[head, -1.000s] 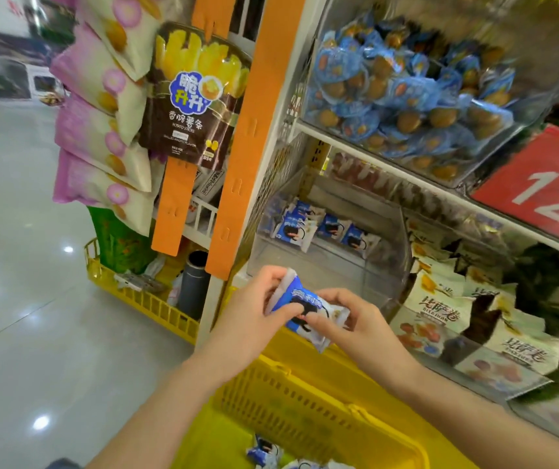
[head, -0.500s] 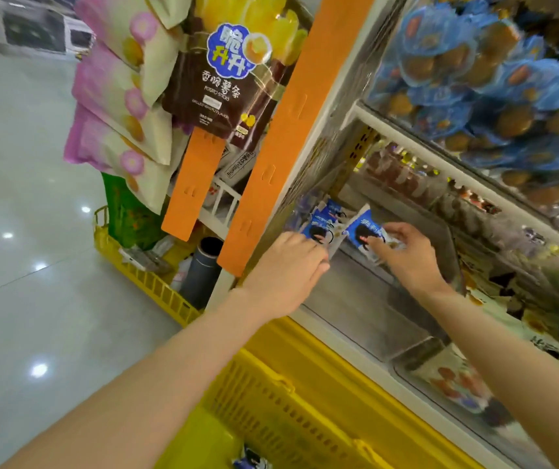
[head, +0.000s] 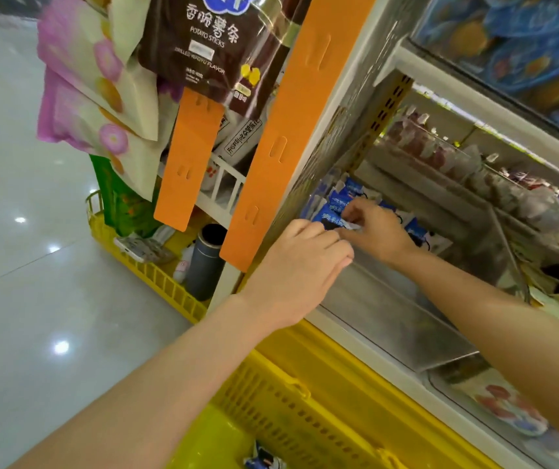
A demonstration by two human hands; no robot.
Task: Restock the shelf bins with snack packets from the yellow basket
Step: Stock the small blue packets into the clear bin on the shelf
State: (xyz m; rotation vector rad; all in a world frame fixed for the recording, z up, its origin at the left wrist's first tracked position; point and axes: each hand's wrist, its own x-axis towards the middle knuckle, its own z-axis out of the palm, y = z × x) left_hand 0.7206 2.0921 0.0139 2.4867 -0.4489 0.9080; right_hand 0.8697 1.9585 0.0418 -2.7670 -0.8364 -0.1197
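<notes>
"Blue-and-white packet (head: 331, 219), where is it?"
"At the back left of the clear bin (head: 389, 319), against the other packets (head: 345, 192) standing there. The right hand (head: 378, 231) pinches it between thumb and fingertips."
"And the left hand (head: 301, 258)?"
"Just beside it, fingers reaching to the packet's near edge. Whether it grips, I cannot tell."
"The yellow basket (head: 305, 414)?"
"Below the shelf edge, in front of the person, with more packets (head: 261, 462) lying in its bottom."
</notes>
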